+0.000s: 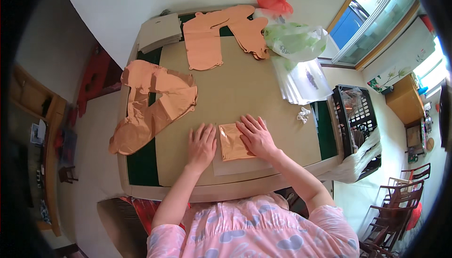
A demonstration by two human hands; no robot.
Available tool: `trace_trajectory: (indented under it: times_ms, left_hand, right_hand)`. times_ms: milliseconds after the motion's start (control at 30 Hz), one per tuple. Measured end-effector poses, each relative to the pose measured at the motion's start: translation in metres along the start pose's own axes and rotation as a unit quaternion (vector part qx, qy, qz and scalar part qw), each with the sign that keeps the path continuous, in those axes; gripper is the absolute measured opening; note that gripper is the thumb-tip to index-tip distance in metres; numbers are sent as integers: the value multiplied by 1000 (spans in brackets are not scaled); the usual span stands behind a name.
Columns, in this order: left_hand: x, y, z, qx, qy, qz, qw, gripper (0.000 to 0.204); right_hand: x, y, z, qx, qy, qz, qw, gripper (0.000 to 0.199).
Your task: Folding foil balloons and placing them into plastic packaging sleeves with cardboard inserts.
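A rose-gold foil balloon, folded into a flat square, lies near the front edge of the table on a pale translucent sheet or bag. My right hand rests flat on its right side, fingers stretched out. Just left of the square, my left hand lies flat on the brown board with nothing in it. Farther left spreads an unfolded foil balloon. At the far side lie more flat foil balloons, partly overlapping.
Grey-beige cards are stacked at the far left. Clear plastic sleeves, a green-white bag and a red bag sit at the far right. A white string bundle lies nearby. Beside the table stands a black basket.
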State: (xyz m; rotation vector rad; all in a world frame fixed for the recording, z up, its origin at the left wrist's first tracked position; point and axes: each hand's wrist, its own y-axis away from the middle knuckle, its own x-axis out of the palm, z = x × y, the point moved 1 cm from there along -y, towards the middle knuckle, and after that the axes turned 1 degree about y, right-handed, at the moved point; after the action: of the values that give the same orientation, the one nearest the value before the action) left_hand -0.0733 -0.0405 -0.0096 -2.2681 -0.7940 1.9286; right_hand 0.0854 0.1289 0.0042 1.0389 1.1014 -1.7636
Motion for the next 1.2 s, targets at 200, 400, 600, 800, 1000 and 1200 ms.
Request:
trace_trajectory:
  times_ms: [200, 400, 600, 800, 1000, 1200]
  left_hand:
    - [-8, -27, -15, -59, -1, 56, 997, 39]
    - [29, -24, -56, -90, 66, 73, 991, 53]
    - [25, -7, -54, -81, 26, 122, 989, 68]
    - [28, -4, -54, -75, 5, 123, 990, 75]
    - [27, -4, -54, -84, 20, 114, 990, 75]
    - [26, -4, -54, -85, 3, 106, 991, 80]
  right_hand:
    - [5, 4, -4, 1, 0, -5, 1000, 44]
    - [4, 2, 1, 0, -16, -10, 1000, 43]
    - [3, 2, -1, 13, -21, -7, 1000, 42]
    - [15, 6, 11, 55, 23, 29, 998, 48]
    - [5, 12, 11, 104, 29, 72, 992, 56]
    - [-6, 19, -11, 142, 65, 83, 984, 57]
